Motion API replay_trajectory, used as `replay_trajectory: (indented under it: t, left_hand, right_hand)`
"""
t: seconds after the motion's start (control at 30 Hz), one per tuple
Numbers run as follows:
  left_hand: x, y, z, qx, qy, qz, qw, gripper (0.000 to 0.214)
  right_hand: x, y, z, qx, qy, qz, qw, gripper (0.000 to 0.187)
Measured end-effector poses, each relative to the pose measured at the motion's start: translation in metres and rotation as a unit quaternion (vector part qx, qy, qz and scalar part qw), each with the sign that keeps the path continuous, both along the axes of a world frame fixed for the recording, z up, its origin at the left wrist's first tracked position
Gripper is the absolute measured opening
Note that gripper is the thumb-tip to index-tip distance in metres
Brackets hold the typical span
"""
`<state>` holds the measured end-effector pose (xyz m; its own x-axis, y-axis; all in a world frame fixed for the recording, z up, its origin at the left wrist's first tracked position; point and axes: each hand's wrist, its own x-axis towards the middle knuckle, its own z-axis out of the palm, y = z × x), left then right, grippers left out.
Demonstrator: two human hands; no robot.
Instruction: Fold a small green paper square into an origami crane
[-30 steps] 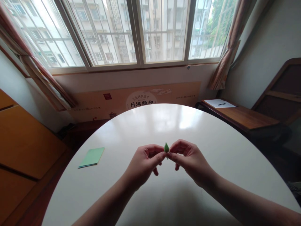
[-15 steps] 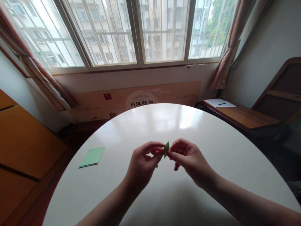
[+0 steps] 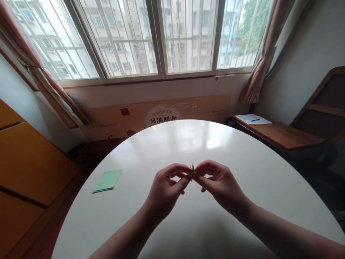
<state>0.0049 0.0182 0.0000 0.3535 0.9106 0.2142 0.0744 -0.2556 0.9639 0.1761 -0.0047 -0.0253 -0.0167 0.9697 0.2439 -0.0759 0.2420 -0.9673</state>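
Observation:
A tiny folded piece of green paper (image 3: 192,169) is pinched between both hands above the white round table (image 3: 188,144). My left hand (image 3: 165,190) grips it from the left with thumb and forefinger closed. My right hand (image 3: 218,183) pinches it from the right in the same way. Most of the paper is hidden by the fingertips. A stack of light green paper sheets (image 3: 107,180) lies flat on the table to the left, well apart from the hands.
A wooden side table (image 3: 280,135) with a white sheet and a pen (image 3: 254,119) stands to the right. A brown cabinet (image 3: 24,162) is at the left. A printed cardboard panel (image 3: 161,115) leans under the window behind the table.
The fingertips have closed in over the green paper, so less of it shows than before. Both hands stay in nearly the same spot.

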Motion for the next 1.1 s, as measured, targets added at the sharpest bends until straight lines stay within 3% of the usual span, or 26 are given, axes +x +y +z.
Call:
replay_trajectory:
  t: [0.17,0.47,0.83,0.93,1.1]
  left_hand:
    - [0.001,0.000,-0.001,-0.003,0.007,0.015,1.000,0.007]
    - [-0.009,0.005,0.003,0.060,0.031,-0.061,0.996,0.012]
    - [-0.011,0.006,0.006,0.099,0.018,-0.094,0.990,0.013]
    - [-0.013,0.005,0.009,0.080,0.024,-0.104,0.991,0.013]
    - [-0.010,0.003,0.009,-0.019,-0.040,-0.100,0.994,0.016]
  right_hand:
    - [-0.002,-0.003,0.001,0.034,-0.015,-0.020,0.999,0.015]
    - [0.001,-0.002,0.000,-0.018,0.060,0.052,0.997,0.017]
    - [0.002,-0.002,0.000,-0.014,0.064,0.045,0.997,0.015]
    - [0.002,-0.002,-0.001,-0.013,0.069,0.042,0.997,0.014]
    - [0.000,-0.005,0.000,0.037,0.018,-0.009,0.999,0.014]
